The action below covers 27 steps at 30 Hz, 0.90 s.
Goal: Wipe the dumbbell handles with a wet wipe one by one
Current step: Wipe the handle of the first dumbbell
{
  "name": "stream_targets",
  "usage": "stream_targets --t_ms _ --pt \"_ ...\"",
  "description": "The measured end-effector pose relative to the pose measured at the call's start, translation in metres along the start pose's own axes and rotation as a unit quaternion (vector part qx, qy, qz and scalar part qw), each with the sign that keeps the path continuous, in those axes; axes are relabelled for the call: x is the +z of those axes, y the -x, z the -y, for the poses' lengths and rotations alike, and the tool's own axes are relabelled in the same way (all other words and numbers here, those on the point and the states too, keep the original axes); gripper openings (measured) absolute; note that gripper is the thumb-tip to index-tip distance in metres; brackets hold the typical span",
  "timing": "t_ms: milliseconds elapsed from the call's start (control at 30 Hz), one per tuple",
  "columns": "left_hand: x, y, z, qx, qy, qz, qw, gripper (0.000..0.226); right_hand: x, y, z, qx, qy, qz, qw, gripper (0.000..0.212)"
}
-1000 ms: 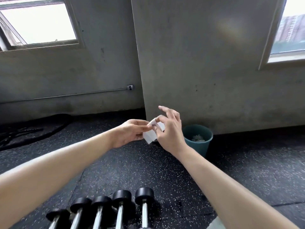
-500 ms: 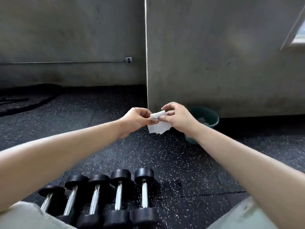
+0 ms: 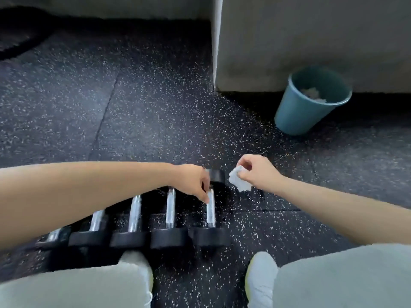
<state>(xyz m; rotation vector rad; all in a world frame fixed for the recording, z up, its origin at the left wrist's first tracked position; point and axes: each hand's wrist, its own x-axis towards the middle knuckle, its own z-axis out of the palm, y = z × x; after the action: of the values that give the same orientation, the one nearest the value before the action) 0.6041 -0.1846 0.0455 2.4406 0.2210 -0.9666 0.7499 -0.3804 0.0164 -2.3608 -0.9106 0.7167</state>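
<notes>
No readable text, brand or number on dumbbells (image 3: 169, 237) or bin (image 3: 298, 112).

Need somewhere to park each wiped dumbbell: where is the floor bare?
Bare speckled floor lies right of the rightmost dumbbell, up to the right shoe; a wide stretch runs beyond it to the concrete pillar and teal bin. Crowded: the dumbbells lie side by side at left, the left shoe close to their near heads.

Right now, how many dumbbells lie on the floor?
5, side by side in a row: first dumbbell half hidden under the left arm, second, third, fourth, fifth touched by the left hand.
</notes>
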Motion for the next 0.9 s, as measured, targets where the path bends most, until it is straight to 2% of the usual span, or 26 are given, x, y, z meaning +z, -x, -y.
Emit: stream_targets --t_ms 67,133,233,300,400,500,600,700,767,900 --pt "0.022 -0.009 0.015 0.003 -0.035 0.023 0.999 0.053 0.043 0.006 -0.015 -0.017 0.017 -0.020 1.000 0.010" --pt "0.044 -0.020 0.030 0.009 -0.050 0.051 0.997 0.060 0.077 0.008 -0.024 -0.099 0.063 -0.076 0.990 0.015" --pt "0.073 -0.027 0.043 0.011 -0.040 0.073 0.996 0.072 0.105 0.002 -0.024 -0.264 0.125 -0.147 0.945 0.016" --pt "0.093 -0.031 0.048 0.018 -0.037 0.075 0.996 0.081 0.133 -0.003 -0.032 -0.324 0.169 -0.131 0.922 0.018" --pt "0.115 -0.020 0.048 0.020 -0.026 0.070 0.997 0.084 0.174 0.007 -0.052 -0.329 0.220 -0.078 0.915 0.020" --pt "0.130 -0.007 0.047 0.018 -0.022 0.039 0.999 0.087 0.176 0.010 -0.055 -0.288 0.198 -0.109 0.930 0.021" --pt "0.160 -0.011 0.049 0.017 -0.050 0.009 0.999 0.088 0.175 0.004 -0.051 -0.284 0.196 -0.136 0.929 0.019" --pt "0.184 -0.026 0.053 0.024 -0.037 -0.056 0.997 0.075 0.182 0.001 -0.052 -0.254 0.170 -0.148 0.941 0.019" --pt "0.191 -0.032 0.057 0.029 -0.034 -0.096 0.994 0.071 0.183 0.006 -0.057 -0.236 0.159 -0.126 0.950 0.018" --pt "0.196 -0.031 0.061 0.050 -0.046 -0.120 0.991 0.067 0.175 0.013 -0.069 -0.287 0.151 -0.064 0.944 0.022"
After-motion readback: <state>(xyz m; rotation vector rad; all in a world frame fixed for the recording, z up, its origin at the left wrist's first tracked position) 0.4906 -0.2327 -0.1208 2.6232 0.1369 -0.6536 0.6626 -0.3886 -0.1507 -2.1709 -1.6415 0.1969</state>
